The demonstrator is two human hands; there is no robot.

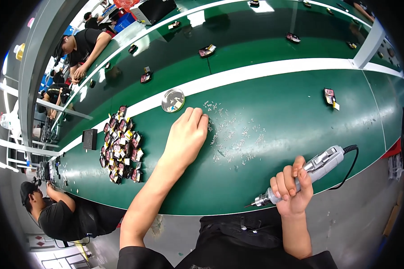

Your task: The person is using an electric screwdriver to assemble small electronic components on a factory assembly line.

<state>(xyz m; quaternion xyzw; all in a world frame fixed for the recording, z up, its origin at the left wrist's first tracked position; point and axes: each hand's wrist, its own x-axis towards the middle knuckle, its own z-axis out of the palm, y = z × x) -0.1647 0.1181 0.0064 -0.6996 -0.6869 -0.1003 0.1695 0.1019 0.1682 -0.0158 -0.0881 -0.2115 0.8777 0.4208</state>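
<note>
My left hand point(191, 132) reaches over the green bench, its fingertips bunched together at the left edge of a scatter of tiny silvery screws point(244, 133). Whatever those fingers pinch, if anything, is hidden behind the knuckles. Just beyond it sits a round shallow metal dish point(172, 104) with small bits inside. My right hand point(292, 184) is wrapped around a grey electric screwdriver point(324, 162), held over the bench's near edge. Its bit points left and slightly down, touching nothing that I can make out; a black cord trails from its back end.
Left of my forearm lies a heap of small black-and-pink devices point(121, 145), with a black box point(90, 139) beside it. A single device point(330, 97) lies at the right. Behind a white rail, a green conveyor point(247, 49) carries several more. Co-workers sit at the left.
</note>
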